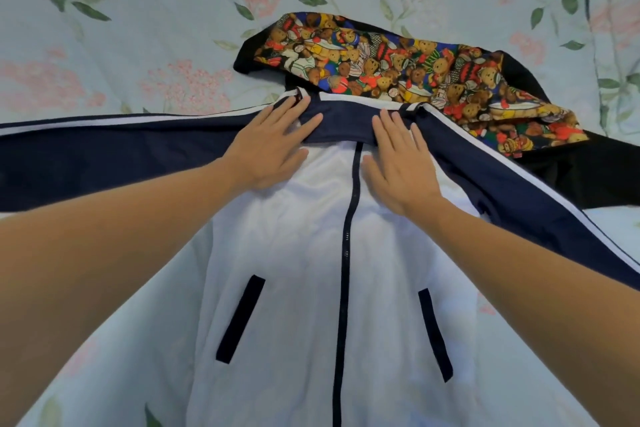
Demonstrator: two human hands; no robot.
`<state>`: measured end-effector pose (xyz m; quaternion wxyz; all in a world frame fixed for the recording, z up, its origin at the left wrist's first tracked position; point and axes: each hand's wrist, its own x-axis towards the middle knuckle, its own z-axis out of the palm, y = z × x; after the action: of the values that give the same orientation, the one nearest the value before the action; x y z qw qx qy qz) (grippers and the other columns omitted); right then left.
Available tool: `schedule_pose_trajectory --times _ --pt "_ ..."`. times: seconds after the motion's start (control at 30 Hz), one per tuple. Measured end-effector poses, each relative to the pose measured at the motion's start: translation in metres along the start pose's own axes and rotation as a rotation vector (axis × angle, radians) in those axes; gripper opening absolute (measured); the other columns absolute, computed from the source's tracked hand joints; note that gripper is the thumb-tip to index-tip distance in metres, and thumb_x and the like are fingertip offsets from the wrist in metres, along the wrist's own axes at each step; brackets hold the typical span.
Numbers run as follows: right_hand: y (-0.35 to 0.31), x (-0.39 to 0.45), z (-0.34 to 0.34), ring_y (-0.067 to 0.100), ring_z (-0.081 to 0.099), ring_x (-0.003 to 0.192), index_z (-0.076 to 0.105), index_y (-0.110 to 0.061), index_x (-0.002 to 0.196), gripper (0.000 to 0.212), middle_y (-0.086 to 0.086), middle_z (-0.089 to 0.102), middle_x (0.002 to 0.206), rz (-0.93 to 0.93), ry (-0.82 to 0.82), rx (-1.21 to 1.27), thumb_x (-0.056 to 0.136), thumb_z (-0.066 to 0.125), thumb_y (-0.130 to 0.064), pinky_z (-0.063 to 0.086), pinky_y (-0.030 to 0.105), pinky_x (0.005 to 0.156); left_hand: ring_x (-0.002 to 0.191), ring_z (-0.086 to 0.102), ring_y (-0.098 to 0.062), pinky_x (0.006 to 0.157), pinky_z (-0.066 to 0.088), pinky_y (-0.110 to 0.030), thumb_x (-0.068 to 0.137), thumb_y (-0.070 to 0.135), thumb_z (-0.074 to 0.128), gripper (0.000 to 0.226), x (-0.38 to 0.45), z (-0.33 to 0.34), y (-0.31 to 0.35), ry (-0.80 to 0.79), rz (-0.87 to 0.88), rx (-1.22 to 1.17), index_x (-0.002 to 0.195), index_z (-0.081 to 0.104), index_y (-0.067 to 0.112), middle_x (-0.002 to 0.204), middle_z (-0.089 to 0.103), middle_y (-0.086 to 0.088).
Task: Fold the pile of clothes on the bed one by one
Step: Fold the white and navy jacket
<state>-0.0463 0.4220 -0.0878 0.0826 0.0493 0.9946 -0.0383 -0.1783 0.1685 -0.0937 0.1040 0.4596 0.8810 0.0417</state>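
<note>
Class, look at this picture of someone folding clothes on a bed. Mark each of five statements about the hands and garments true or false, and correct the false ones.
1. Both hands lie flat on the jacket near its collar. True: left hand, right hand.
2. The zip is open. False: it is closed up the front.
3. The teddy-bear print garment lies beyond the collar. True.
4. The sleeves are folded across the chest. False: the navy sleeves spread outward.
5. The bedsheet is plain white. False: it has a floral print.
</note>
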Motion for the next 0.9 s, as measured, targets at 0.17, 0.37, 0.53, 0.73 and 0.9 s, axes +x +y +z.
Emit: schedule_pose_trajectory --times 0.17,0.37,0.53,0.73,0.9 --pt "-0.060 0.009 -0.020 0.023 0.003 0.161 0.011 -0.013 0.167 0.068 0.007 0.007 0.174 -0.103 0.012 0.108 0.110 0.028 -0.046 -0.001 0.039 0.130 0.158 0.014 -0.031 0.126 0.021 -0.050 0.107 0.050 0.024 0.063 -0.054 -0.028 -0.043 -0.002 -0.063 -0.097 0.165 0.017 0.027 0.173 0.013 -0.004" --pt "-0.172 0.037 -0.027 0.026 0.003 0.161 0.010 -0.007 0.166 0.071 0.010 0.007 0.174 -0.197 -0.040 0.148 0.108 0.041 -0.034 0.005 0.044 0.131 0.156 0.019 -0.025 0.124 0.025 -0.044 0.109 0.043 0.036 0.063 -0.163 -0.064 -0.142 -0.118 -0.344 -0.186 0.165 0.014 0.027 0.170 0.019 -0.004" --pt "-0.303 0.047 -0.011 0.024 -0.001 0.161 0.007 -0.008 0.166 0.072 0.007 0.003 0.175 -0.290 -0.113 0.261 0.108 0.042 -0.032 0.005 0.040 0.131 0.151 0.027 -0.032 0.120 0.030 -0.047 0.104 0.035 0.054 0.072 -0.252 -0.067 -0.232 -0.300 -0.590 -0.218 0.164 0.018 0.021 0.167 0.024 -0.009" --pt "-0.434 0.055 0.026 0.025 -0.004 0.161 0.007 -0.011 0.166 0.071 0.007 0.000 0.175 -0.343 -0.246 0.239 0.108 0.039 -0.036 0.007 0.045 0.130 0.147 0.029 -0.036 0.116 0.035 -0.053 0.094 0.035 0.065 0.083 -0.327 -0.049 -0.313 -0.351 -0.788 -0.220 0.162 0.022 0.020 0.163 0.029 -0.011" --pt "-0.498 0.074 0.026 0.026 -0.004 0.161 0.008 -0.009 0.166 0.073 0.010 -0.003 0.174 -0.294 -0.283 0.306 0.108 0.044 -0.032 0.002 0.041 0.130 0.132 0.038 -0.041 0.103 0.042 -0.054 0.087 0.043 0.075 0.066 -0.352 -0.046 -0.347 -0.208 -0.964 -0.229 0.141 0.045 0.018 0.140 0.042 -0.018"
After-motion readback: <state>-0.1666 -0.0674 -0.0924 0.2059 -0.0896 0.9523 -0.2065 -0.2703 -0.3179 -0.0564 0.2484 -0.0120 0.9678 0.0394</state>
